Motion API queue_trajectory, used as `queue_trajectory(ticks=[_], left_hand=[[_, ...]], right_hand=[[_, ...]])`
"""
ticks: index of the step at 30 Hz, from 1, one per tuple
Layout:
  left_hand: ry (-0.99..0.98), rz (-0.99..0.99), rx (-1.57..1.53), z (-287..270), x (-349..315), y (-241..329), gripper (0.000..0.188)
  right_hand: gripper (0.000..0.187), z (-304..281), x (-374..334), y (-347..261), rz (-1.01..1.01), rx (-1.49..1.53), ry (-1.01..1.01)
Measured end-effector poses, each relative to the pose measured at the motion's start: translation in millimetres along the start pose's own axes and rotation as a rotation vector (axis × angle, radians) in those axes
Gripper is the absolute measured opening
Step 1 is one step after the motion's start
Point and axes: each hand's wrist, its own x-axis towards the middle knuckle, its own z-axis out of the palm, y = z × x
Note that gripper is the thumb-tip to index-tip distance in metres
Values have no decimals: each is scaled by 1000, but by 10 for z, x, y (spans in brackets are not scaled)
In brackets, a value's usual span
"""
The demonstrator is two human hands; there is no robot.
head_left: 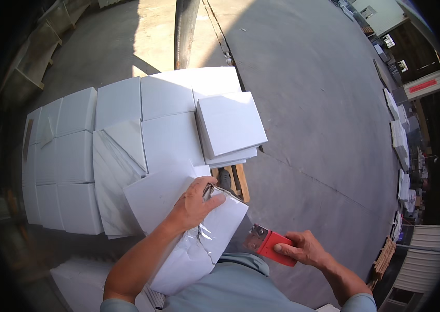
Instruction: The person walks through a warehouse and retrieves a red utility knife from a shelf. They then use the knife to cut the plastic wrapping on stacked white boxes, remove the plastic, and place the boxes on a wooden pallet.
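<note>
My left hand (196,203) grips the upper edge of a white carton (225,221) that leans tilted against my body. The carton's edge is torn and its side is cracked, with shiny clear tape on it. Out to the right, my right hand (308,249) is closed round a flat red tool (277,248) with a bolted metal end, like a scraper; its tip is blurred. The tool is apart from the carton. Behind the left hand lies another white carton (160,190), partly covered by the arm.
Rows of white cartons (170,93) stand ahead, one short stack (232,125) higher at the right. Among them is a grey-veined marble-look slab (118,171). A wooden pallet (240,183) and a dark shoe (224,178) show below. A post (184,36) rises behind; more goods line the far right.
</note>
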Motion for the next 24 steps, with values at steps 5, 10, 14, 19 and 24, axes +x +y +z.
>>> queue_trajectory(ticks=[5,10,14,19,24], left_hand=[[16,-2,21,19,11,-37,45],[49,23,74,48,-16,-26,41],[14,-49,0,54,-19,69,49],[215,63,239,134,-85,84,62],[148,882,1034,404,-280,339,48]], right_hand=[[51,32,-88,576,32,-29,26],[54,353,166,397,79,-252,95],[48,538,709,81,31,-424,62],[47,905,1202,863,-46,-785,42],[51,966,1294,1152,169,-294,288]])
